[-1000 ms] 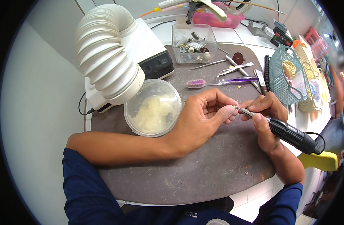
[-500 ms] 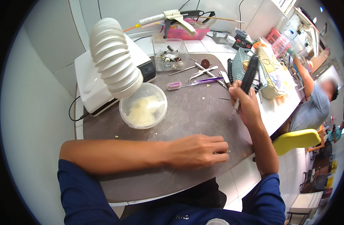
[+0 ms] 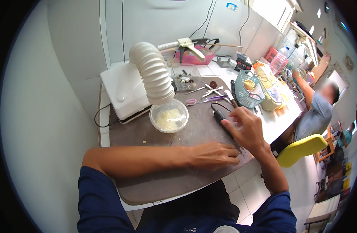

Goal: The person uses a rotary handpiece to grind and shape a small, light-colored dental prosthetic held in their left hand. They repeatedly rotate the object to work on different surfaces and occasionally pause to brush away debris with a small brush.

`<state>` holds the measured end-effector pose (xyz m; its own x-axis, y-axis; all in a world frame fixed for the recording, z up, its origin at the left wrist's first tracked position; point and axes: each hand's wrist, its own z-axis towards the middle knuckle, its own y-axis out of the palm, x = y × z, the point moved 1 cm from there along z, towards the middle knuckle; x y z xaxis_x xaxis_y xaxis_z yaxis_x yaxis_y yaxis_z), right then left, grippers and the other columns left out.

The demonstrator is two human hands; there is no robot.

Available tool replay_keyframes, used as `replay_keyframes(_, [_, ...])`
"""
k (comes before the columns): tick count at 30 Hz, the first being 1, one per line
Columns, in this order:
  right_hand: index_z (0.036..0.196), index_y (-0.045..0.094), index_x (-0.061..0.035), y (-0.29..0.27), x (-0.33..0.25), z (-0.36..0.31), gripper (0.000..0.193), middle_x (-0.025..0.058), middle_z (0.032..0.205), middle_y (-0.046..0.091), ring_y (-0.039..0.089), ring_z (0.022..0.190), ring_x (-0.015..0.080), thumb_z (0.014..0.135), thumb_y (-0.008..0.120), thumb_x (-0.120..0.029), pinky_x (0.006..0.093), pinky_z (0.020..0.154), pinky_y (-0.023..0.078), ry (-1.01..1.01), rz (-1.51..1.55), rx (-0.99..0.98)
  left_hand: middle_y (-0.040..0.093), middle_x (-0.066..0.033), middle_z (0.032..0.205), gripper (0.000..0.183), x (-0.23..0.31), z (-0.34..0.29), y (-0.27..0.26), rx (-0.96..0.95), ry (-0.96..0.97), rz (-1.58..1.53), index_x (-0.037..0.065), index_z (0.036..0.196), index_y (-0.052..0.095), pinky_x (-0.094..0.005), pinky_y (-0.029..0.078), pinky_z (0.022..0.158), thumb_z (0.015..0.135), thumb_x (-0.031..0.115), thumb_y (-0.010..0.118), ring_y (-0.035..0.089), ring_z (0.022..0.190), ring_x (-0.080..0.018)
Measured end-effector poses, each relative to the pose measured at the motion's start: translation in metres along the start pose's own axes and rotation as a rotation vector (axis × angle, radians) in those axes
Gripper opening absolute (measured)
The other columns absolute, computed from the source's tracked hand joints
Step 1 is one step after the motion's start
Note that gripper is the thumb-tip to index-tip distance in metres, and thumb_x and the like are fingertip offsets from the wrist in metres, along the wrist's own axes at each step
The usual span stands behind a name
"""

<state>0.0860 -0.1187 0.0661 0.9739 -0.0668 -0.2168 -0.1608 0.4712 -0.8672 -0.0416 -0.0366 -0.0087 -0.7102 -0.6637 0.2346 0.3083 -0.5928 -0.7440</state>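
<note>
A black rotary handpiece (image 3: 221,118) with a cord at its back end lies slantwise on the brown work board (image 3: 147,190). Over it hovers my right hand (image 3: 249,130), thumb and fingers apart, holding nothing. My left forearm rests across the front of the board. At its end my left hand (image 3: 215,155) lies palm down with curled fingers near the handpiece's tip; whatever is under those fingers is hidden. Beyond the left forearm stands a round clear tub (image 3: 185,121) with a pale yellowish mass (image 3: 167,117) in it.
A ribbed white hose (image 3: 152,72) hangs from a white box unit (image 3: 122,93) above the tub. Behind lie a purple toothbrush (image 3: 209,99), thin hand tools and a clear bin (image 3: 186,83). Baskets (image 3: 246,91) stand right; a person (image 3: 316,112) sits beyond, near a yellow chair (image 3: 302,150).
My right hand has let go of the handpiece, which was held upright and now lies on the board. The view has shifted; my left hand stays about where it was.
</note>
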Motion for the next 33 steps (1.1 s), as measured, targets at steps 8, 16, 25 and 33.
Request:
replay_keyframes(8, [0.128,0.047,0.0022,0.05,-0.056,0.069,0.081,0.0225,0.124,0.052,0.053,0.118,0.0387,0.076,0.077,-0.052,0.0468,0.096,0.047,-0.483,0.155,-0.226,0.057,-0.0104,0.091,0.016,0.002,0.001,-0.002,0.028,0.029,0.025,0.006,0.097,0.058,-0.041,0.054,0.08,0.082,0.011,0.058,0.062,0.087,-0.0287])
replay_keyframes(16, [0.14,0.036,0.0015,0.065,-0.067,0.068,0.095,0.0258,0.128,0.049,0.052,0.119,0.0421,0.069,0.082,-0.043,0.046,0.097,0.048,-0.325,0.121,-0.348,0.056,-0.0115,0.099,0.021,0.008,0.002,0.005,-0.067,0.068,0.027,0.007,0.099,0.061,-0.0409,0.053,0.084,0.079,0.013,0.06,0.06,0.095,-0.0292])
replay_keyframes(25, [0.143,0.037,-0.001,-0.002,-0.008,0.069,0.099,0.0273,0.132,0.049,0.053,0.122,0.0393,0.07,0.082,-0.05,0.0451,0.102,0.044,-0.073,0.114,-0.238,0.056,-0.0114,0.094,0.02,0.012,0.002,0.005,-0.028,0.075,-0.029,0.003,0.097,0.059,-0.0388,0.052,0.083,0.08,0.015,0.06,0.059,0.094,-0.028])
replay_keyframes(33, [0.14,0.041,0.0054,0.036,0.115,0.177,0.114,0.0338,0.135,0.046,0.049,0.128,0.0429,0.06,0.079,-0.067,0.0466,0.107,0.04,0.435,-0.077,-0.093,0.054,-0.011,0.088,0.014,0.01,0.009,0.002,0.052,0.025,-0.123,0.002,0.091,0.056,-0.0379,0.051,0.076,0.08,0.011,0.06,0.058,0.088,-0.0265])
